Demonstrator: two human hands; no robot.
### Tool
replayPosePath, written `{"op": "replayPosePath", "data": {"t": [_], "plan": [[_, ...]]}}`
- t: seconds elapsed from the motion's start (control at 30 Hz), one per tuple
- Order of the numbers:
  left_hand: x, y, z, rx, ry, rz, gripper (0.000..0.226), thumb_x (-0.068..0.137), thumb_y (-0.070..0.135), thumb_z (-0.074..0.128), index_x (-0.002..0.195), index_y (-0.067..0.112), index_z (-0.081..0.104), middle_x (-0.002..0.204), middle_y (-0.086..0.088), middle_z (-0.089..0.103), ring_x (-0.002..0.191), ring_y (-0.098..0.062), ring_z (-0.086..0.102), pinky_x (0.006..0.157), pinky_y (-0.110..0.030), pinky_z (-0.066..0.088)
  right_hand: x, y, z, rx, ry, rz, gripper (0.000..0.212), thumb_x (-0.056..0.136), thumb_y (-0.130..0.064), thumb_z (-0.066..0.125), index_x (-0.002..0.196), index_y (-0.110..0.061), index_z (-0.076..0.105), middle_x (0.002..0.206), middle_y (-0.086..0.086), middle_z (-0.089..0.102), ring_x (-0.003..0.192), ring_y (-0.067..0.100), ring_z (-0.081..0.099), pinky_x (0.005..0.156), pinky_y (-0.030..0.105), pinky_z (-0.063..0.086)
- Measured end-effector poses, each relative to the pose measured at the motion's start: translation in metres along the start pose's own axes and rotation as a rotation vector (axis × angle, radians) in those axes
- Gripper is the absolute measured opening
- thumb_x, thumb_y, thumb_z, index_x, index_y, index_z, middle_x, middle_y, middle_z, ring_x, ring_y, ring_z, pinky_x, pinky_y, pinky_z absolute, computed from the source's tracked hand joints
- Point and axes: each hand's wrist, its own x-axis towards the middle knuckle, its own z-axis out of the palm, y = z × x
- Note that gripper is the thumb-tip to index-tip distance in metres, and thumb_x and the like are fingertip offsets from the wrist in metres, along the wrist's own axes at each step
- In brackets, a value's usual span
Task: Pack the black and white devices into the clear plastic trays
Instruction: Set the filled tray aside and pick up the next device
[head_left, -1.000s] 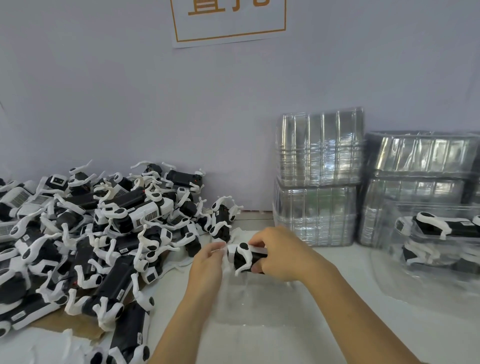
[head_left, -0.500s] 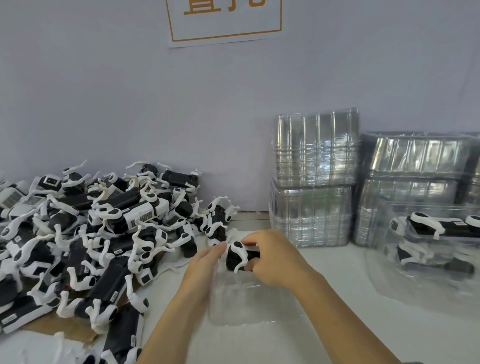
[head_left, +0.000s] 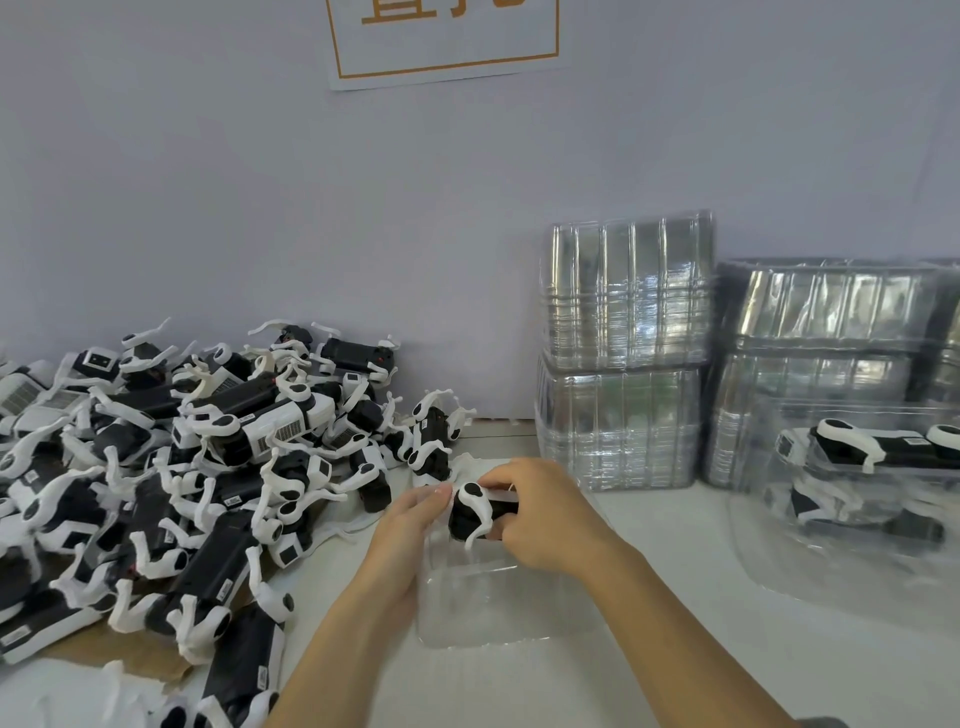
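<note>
A black and white device (head_left: 475, 512) is held over a clear plastic tray (head_left: 498, 608) lying on the white table in the middle. My right hand (head_left: 545, 512) grips the device's right end. The fingertips of my left hand (head_left: 410, 525) touch its left end and the tray's left edge. A large heap of black and white devices (head_left: 171, 467) covers the table on the left.
Stacks of empty clear trays (head_left: 623, 358) stand against the wall at centre right, with more trays (head_left: 831, 332) further right. A filled clear tray (head_left: 857, 488) with several devices sits at the right. Brown cardboard (head_left: 130, 654) lies under the heap.
Both hands and the device have dropped slightly lower, closer to the tray. The view has drifted a little to the right.
</note>
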Motion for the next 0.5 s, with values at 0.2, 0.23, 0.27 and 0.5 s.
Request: {"op": "replayPosePath", "data": {"t": [0.2,0.23,0.27,0.5], "plan": [[0.0013,0.0012,0.0001,0.011,-0.022,-0.001,0.036,0.098,0.027,0.058,0.12,-0.001,0.064,0.117,-0.027,0.068,0.113,-0.047,0.063,0.102,-0.064,0.046,-0.0011,-0.0015,0.0004,0.008,-0.007,0.023,0.011,0.079,-0.008,0.07,0.089,-0.009,0.071,0.089,0.007,0.068,0.09,0.029,0.062,0.082,0.052,0.054],[0.0015,0.0012,-0.0004,0.015,-0.022,-0.001,0.035,0.098,0.027,0.058,0.119,-0.001,0.064,0.116,-0.026,0.068,0.112,-0.046,0.064,0.101,-0.063,0.047,-0.0014,-0.0018,0.0004,0.007,-0.01,0.024,0.011,0.079,-0.008,0.07,0.089,-0.01,0.071,0.089,0.006,0.068,0.089,0.029,0.062,0.081,0.051,0.055],[0.0022,0.0013,-0.0009,0.025,-0.019,-0.002,0.034,0.098,0.026,0.058,0.118,0.0,0.064,0.114,-0.026,0.069,0.111,-0.046,0.064,0.101,-0.063,0.047,-0.002,-0.0021,0.0002,0.006,-0.012,0.026,0.011,0.078,-0.009,0.07,0.088,-0.013,0.072,0.088,0.004,0.069,0.088,0.027,0.062,0.081,0.051,0.055],[0.0065,-0.0005,-0.0038,0.077,-0.015,0.004,0.028,0.101,0.025,0.056,0.116,0.001,0.062,0.111,-0.026,0.069,0.101,-0.039,0.069,0.094,-0.056,0.054,-0.0024,-0.0009,-0.0014,-0.018,-0.002,0.04,0.021,0.079,-0.009,0.07,0.094,-0.023,0.073,0.092,-0.005,0.068,0.091,0.019,0.06,0.084,0.043,0.054]]}}
